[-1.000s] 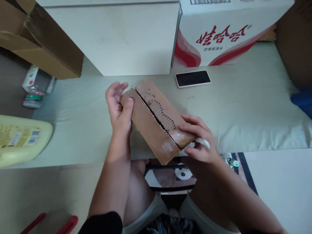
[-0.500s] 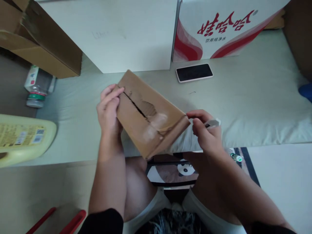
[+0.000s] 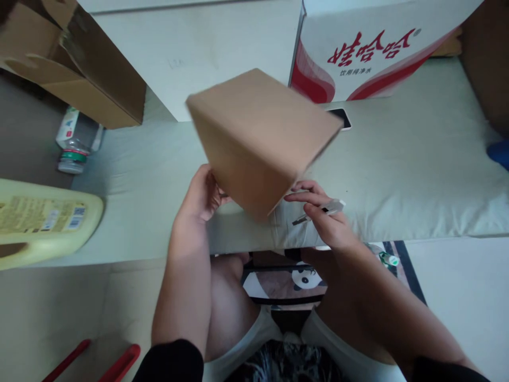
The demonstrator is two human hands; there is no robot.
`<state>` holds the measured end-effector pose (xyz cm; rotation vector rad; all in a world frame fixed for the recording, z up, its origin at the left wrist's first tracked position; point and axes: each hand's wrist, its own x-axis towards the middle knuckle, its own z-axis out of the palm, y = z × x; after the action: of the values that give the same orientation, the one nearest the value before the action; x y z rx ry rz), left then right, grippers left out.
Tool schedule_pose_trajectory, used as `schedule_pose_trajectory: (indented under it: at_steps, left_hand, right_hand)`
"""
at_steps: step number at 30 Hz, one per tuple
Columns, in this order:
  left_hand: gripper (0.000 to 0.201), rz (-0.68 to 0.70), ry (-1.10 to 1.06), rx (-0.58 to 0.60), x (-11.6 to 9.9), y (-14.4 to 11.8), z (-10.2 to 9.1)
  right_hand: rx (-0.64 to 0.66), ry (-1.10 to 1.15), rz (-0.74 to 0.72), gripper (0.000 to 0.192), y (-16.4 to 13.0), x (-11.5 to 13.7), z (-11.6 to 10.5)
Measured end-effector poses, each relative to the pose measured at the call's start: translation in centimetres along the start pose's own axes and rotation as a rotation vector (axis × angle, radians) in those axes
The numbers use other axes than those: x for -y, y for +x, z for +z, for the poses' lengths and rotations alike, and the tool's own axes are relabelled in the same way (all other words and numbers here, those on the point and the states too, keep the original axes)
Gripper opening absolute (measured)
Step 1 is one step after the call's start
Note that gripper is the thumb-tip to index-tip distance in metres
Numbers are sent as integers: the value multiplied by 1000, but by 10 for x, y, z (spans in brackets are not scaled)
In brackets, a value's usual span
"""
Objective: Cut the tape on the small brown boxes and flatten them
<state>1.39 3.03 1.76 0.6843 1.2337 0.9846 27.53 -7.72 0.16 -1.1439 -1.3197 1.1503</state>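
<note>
A brown cardboard box is tipped up over the pale green surface, its plain sides facing me and one corner pointing down. My left hand holds its lower left underside. My right hand touches the box's lower right edge with its fingertips and grips a small white utility knife whose blade points left.
A phone lies behind the box, mostly hidden. A white box with red print and a plain white box stand at the back. An open brown carton, a plastic bottle and a yellow jug are on the left.
The box has been turned and lifted: its torn, slit top no longer shows and plain sides face me. My left hand slid from the box's end to its underside.
</note>
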Motion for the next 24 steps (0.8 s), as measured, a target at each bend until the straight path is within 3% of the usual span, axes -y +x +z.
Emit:
schedule_pose_trajectory:
  at_steps: [2, 10, 12, 15, 17, 19, 21, 24]
  left_hand:
    - [46, -139, 29, 62, -1, 3, 2]
    - [58, -147, 314, 162, 3, -7, 2]
    - [64, -199, 501, 281, 2, -15, 0]
    - [76, -309, 793, 569, -2, -25, -5]
    - [78, -335, 889, 645, -5, -28, -7]
    - [70, -260, 916, 582, -7, -29, -9]
    - [57, -112, 894, 447, -6, -25, -11]
    - [49, 151, 740, 133, 2, -15, -13]
  right_hand:
    - [-42, -77, -83, 36, 2, 0, -3]
    - [-93, 138, -125, 41, 5, -3, -8]
    - [-119, 181, -193, 41, 5, -2, -8]
    - [-205, 225, -336, 36, 7, 2, -10]
    - [-265, 245, -376, 36, 7, 4, -13]
    - [-287, 235, -368, 40, 7, 6, -15]
    - [-248, 174, -364, 43, 6, 9, -16]
    - [-79, 28, -420, 43, 3, 15, -10]
